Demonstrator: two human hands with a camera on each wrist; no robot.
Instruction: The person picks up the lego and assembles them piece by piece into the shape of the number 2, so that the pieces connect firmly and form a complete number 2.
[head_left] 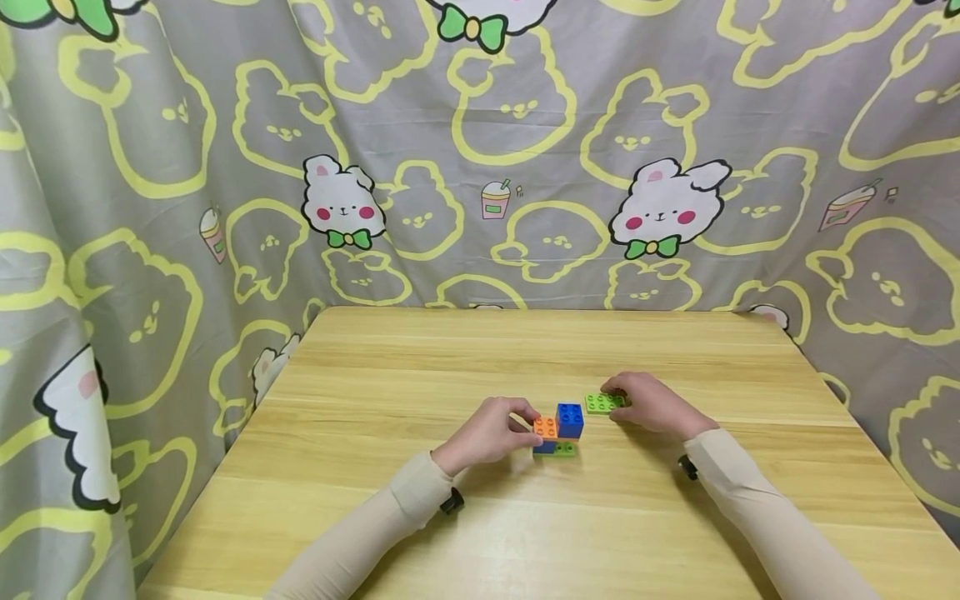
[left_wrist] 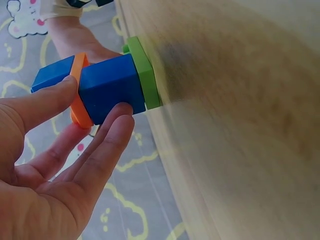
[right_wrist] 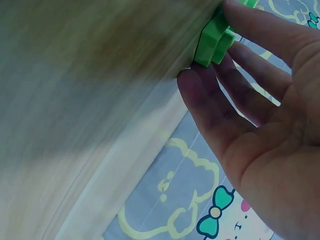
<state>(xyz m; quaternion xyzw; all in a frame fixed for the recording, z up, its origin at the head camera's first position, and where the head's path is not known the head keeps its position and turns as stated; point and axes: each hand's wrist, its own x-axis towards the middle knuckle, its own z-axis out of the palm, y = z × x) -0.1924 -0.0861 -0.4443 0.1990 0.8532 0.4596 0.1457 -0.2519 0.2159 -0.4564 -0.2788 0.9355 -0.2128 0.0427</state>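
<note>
Left hand point(head_left: 486, 435) pinches the block stack point(head_left: 558, 429) (blue, orange, green base) standing mid-table point(head_left: 375, 517), right hand point(head_left: 651, 405) grips the green plate point(head_left: 602, 403) lying flat just beside it.

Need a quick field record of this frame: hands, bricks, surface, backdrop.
left hand: left hand holds the brick stack between thumb and fingers
brick stack: blue and orange bricks on a green base plate, standing on the table
right hand: right hand grips the green flat brick at its right edge
green flat brick: lies on the table, right of the stack, apart from it
surface: wooden table
backdrop: grey curtain with bunny print
sleeves: beige, on both arms
</note>
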